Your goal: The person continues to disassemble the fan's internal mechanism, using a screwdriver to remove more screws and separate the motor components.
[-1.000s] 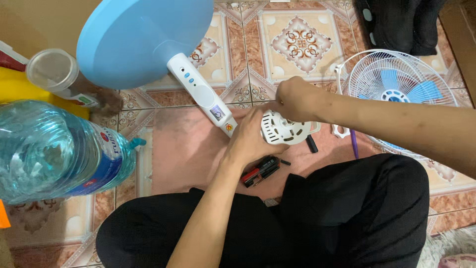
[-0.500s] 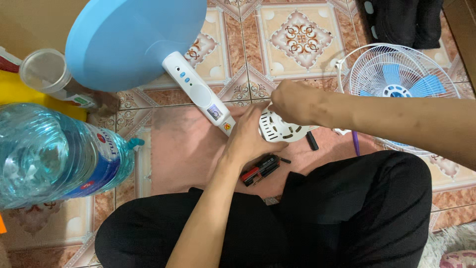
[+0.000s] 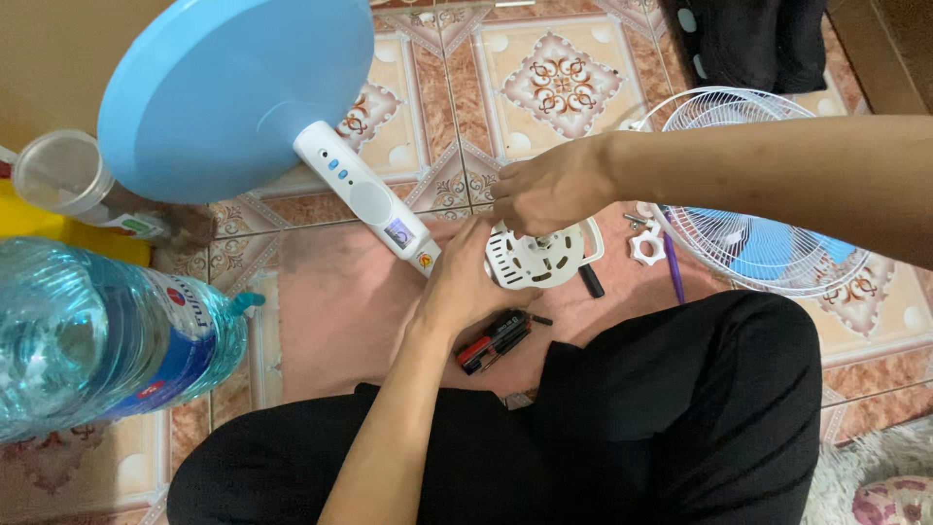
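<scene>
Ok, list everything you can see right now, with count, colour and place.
fan base: 1, light blue disc, top left
control column: 1, white, running from the base to the hands
motor housing: 1, white, centre floor
fan grille: 1, white, blue blades inside, right
plastic nut: 1, white, beside the grille
screwdriver: 1, black and red, below the housing
water bottle: 1, clear blue, left
left hand: on the housing
right hand: above the housing

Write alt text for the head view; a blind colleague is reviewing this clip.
Seen from above, a seated person's left hand steadies a white round vented plastic fan motor housing on a patterned tile floor while the right hand works at its top edge. Nearby lie a pale blue round fan base, a white wire fan guard and a black-and-red screwdriver.
</scene>
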